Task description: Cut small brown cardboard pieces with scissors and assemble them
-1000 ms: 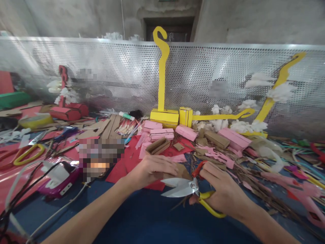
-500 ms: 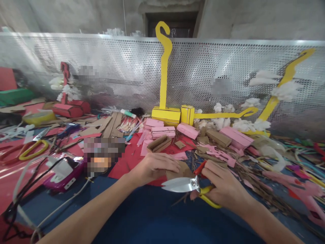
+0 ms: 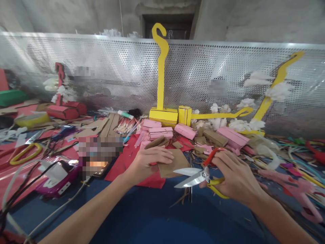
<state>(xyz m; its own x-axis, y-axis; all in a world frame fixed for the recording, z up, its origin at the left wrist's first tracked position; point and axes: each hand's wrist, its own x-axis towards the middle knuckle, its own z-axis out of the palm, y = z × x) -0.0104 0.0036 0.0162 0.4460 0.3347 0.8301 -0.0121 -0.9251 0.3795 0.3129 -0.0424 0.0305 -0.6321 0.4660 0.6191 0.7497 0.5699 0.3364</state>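
Note:
My left hand [image 3: 152, 162] is closed on a flat piece of brown cardboard [image 3: 171, 166], its fingers lying over the near left part. The hand's thumb is hidden beneath. In my right hand [image 3: 230, 173] is a pair of scissors [image 3: 196, 177] with one red and one yellow handle. Their blades are parted and point left, close to the lower right edge of the cardboard. Red paper [image 3: 127, 161] lies under and beside my left hand. Just beyond it sit several small pink boxes [image 3: 160, 133] and an open brown cardboard box [image 3: 158, 141].
Yellow cardboard pieces with hooked necks [image 3: 161, 81] stand along a perforated metal panel [image 3: 122, 74]. At left are a purple device [image 3: 57, 179] with cables and other scissors [image 3: 26, 154]. A pink glue gun [image 3: 289, 184] lies at right among cardboard scraps.
The scissors have opened, and my right hand has moved slightly to the right and up. More of the cardboard shows under my left hand. The whole view has shifted slightly.

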